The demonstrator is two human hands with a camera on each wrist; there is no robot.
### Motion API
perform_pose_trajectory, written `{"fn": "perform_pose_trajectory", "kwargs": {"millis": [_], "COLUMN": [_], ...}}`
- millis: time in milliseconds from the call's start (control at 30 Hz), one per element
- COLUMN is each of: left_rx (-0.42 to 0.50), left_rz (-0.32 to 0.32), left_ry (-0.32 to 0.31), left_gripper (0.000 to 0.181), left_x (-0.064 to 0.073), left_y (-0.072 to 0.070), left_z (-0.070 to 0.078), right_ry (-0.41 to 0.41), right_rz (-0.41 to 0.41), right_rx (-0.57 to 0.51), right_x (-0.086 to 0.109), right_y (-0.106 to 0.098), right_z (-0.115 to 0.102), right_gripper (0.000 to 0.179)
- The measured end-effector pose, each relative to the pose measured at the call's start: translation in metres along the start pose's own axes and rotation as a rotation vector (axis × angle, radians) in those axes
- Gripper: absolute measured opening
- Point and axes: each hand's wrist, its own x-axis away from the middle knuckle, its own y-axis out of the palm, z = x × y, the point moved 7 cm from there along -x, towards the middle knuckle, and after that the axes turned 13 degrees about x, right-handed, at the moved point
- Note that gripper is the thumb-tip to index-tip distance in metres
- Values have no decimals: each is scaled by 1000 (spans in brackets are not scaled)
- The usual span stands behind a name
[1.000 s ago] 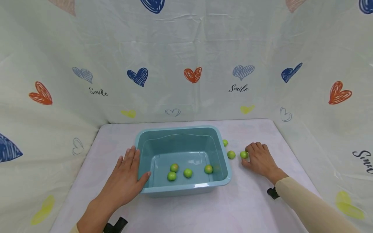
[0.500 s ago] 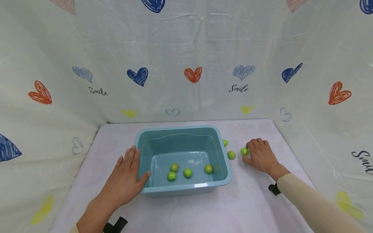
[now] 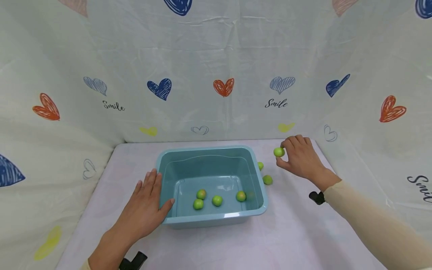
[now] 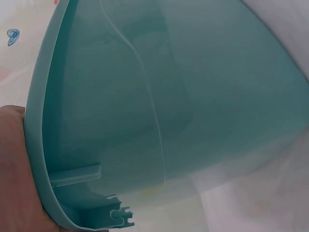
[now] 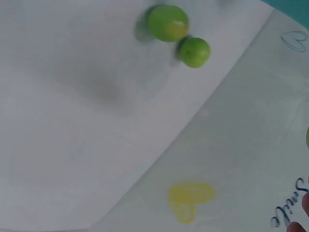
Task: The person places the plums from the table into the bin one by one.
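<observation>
In the head view my right hand (image 3: 301, 159) pinches a small round green fruit, perhaps a lime (image 3: 279, 152), between thumb and fingertips, raised over the table right of the basin. My left hand (image 3: 145, 208) rests against the left side of the light blue basin (image 3: 210, 222), fingers straight and thumb over the rim. Inside the basin lie several like fruits, one of them a green fruit (image 3: 217, 200) near the middle. Two more, a nearer fruit (image 3: 267, 180) and a partly hidden farther fruit (image 3: 260, 165), lie beside its right wall.
A pale cloth covers the table (image 3: 290, 240). Behind it and along both sides hangs a white curtain (image 3: 236, 48) printed with hearts and words. In the right wrist view, two fruits (image 5: 167, 23) sit close together on the cloth, near the table's far edge.
My right hand has lifted the pinched fruit off the table, upward and away, and slightly left in the last half second. The left hand and basin have stayed put.
</observation>
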Motion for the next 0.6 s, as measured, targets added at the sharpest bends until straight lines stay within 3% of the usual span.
{"fn": "perform_pose_trajectory", "kwargs": {"millis": [233,600], "left_rx": [-47,-41], "left_rz": [10,12], "left_ry": [5,6], "left_gripper": [88,87], "left_x": [0,0], "left_y": [0,0], "left_z": [3,2], "right_ry": [-91,-314], "right_rz": [97,162], "right_rx": [-70,-144], "right_x": [-39,-81], "right_y": [-48,-96], "right_z": [-27,-98], "right_gripper": [37,35]}}
